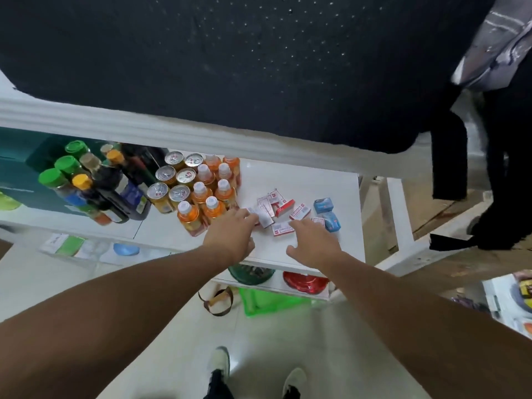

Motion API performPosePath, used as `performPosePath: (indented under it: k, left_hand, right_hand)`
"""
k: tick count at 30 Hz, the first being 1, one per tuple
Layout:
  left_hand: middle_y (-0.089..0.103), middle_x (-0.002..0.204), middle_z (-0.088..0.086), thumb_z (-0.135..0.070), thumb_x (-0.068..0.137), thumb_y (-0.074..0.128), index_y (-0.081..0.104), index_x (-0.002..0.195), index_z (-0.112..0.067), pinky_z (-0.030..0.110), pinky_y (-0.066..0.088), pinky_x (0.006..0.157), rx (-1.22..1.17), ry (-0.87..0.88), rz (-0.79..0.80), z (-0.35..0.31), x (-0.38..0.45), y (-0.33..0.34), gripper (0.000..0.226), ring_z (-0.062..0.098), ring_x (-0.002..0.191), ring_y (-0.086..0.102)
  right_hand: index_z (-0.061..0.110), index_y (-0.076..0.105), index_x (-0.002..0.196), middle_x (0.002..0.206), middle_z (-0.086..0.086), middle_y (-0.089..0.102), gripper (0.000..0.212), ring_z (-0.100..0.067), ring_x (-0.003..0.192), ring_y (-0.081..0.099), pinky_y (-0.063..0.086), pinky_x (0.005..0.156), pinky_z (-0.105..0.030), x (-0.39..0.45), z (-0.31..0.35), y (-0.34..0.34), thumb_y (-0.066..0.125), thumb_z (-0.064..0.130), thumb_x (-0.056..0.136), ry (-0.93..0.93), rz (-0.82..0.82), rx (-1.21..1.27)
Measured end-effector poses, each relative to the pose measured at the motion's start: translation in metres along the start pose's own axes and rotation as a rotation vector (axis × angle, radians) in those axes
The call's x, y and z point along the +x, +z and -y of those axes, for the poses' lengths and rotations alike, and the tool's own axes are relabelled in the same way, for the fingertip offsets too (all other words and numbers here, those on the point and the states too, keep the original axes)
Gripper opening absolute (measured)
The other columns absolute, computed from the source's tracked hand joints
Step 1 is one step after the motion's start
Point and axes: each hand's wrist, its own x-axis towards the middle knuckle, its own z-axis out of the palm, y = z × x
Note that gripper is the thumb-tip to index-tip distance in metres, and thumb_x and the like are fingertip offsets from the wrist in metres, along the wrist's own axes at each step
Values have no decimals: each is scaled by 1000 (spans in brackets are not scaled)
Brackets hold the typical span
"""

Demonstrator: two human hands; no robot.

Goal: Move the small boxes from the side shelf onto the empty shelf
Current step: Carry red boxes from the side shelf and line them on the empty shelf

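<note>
Several small red-and-white boxes (273,210) lie scattered on the white shelf (339,185), with two small blue boxes (326,213) at their right. My left hand (230,233) reaches over the shelf's front, its fingertips touching the leftmost red-and-white box. My right hand (313,240) hovers with fingers spread just before the boxes, its fingertips at a red-and-white box (283,228) and near the blue ones. Whether either hand holds a box cannot be made out.
Orange juice bottles (211,194), drink cans (172,182) and dark sauce bottles (115,185) crowd the shelf's left part. A black cloth (230,61) hangs above. Lower shelves hold a green jar (250,275) and a red packet (305,283). My feet stand on pale tiles.
</note>
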Motion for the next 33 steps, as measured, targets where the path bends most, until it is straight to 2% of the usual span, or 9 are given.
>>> performPosePath:
  k: [3, 6, 12, 17, 21, 24, 27, 30, 33]
  left_hand:
    - [59, 147, 3, -34, 97, 71, 50, 150, -29, 37, 57, 97, 9, 97, -40, 14, 36, 10, 58, 25, 124, 59]
    - [54, 155, 4, -31, 98, 74, 45, 156, -28, 39, 53, 107, 33, 195, -58, 23, 67, 26, 66, 27, 131, 57]
    - [37, 168, 4, -22, 98, 74, 36, 161, -27, 45, 38, 122, 101, 328, -35, 29, 104, 64, 74, 31, 152, 36]
    - [40, 163, 7, -28, 96, 78, 44, 156, -25, 47, 36, 121, 202, 373, -78, 24, 121, 78, 69, 33, 149, 36]
    - [47, 157, 9, -27, 96, 77, 46, 153, -18, 49, 35, 122, 266, 403, -114, 25, 121, 89, 67, 33, 145, 40]
    - [49, 153, 11, -25, 99, 73, 43, 154, -13, 49, 35, 123, 248, 385, -93, 31, 113, 91, 64, 33, 140, 46]
    - [52, 150, 13, -21, 103, 67, 41, 155, -12, 43, 46, 110, 169, 353, -85, 36, 101, 86, 59, 30, 127, 56]
    - [55, 143, 12, -18, 104, 63, 44, 154, -12, 37, 54, 92, 105, 317, -83, 39, 89, 69, 54, 29, 115, 59]
    - [57, 132, 12, -20, 105, 60, 47, 149, -10, 36, 59, 83, 94, 283, -67, 35, 73, 51, 47, 27, 105, 59]
  right_hand:
    - [28, 43, 156, 153, 0, 51, 70, -28, 138, 51, 56, 98, -48, 26, 6, 3, 68, 45, 93, 37, -17, -6]
    - [28, 45, 154, 149, 1, 53, 69, -27, 136, 51, 56, 97, -48, 46, 9, 15, 69, 40, 91, 78, -32, 3]
    - [22, 55, 140, 141, -3, 57, 53, -31, 127, 53, 53, 95, -46, 77, 10, 45, 66, 21, 88, 65, -64, -75]
    - [24, 62, 131, 134, -5, 57, 44, -31, 126, 51, 43, 100, -44, 97, 6, 58, 65, 12, 89, -25, -187, -219]
    - [23, 67, 125, 131, -3, 63, 39, -31, 126, 51, 45, 101, -46, 106, 1, 61, 73, 17, 87, -61, -204, -295]
    - [19, 66, 117, 122, -5, 68, 30, -31, 117, 56, 48, 96, -45, 103, 0, 62, 70, 10, 88, -70, -197, -286]
    - [16, 63, 114, 118, -7, 67, 28, -30, 109, 58, 49, 88, -41, 92, 1, 58, 68, 5, 89, -59, -204, -237]
    - [15, 61, 116, 118, -6, 64, 25, -29, 110, 57, 49, 77, -40, 78, 0, 44, 63, 8, 92, -33, -205, -168]
    - [17, 62, 121, 118, -4, 63, 28, -27, 111, 58, 56, 79, -43, 59, -1, 24, 64, 15, 94, 15, -193, -114]
